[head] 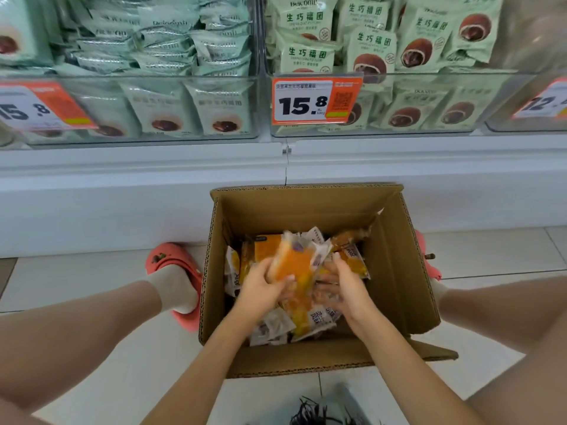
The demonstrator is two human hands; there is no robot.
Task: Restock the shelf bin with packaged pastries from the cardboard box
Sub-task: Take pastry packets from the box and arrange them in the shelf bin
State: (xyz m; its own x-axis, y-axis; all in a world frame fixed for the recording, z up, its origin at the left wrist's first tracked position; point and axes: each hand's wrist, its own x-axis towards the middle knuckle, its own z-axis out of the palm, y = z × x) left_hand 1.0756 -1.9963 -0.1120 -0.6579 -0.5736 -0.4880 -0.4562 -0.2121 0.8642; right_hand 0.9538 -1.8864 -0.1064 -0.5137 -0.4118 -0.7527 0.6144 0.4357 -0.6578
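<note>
An open cardboard box [395,240] stands on the floor below the shelf, between my legs. Several orange-and-white packaged pastries [306,323] lie loose inside it. My left hand [260,289] grips one orange pastry pack [294,265], lifted slightly above the pile and blurred. My right hand [346,286] reaches into the pile beside it, fingers curled around other packs [352,259]. Above, two clear shelf bins [414,130] hold green packaged pastries [310,53].
Orange price tags reading 15.8 [310,101] hang on the bin fronts. A white shelf base [122,191] runs behind the box. My feet in pink slippers [175,271] flank the box on the tiled floor. A dark tangled object [313,412] lies near the bottom edge.
</note>
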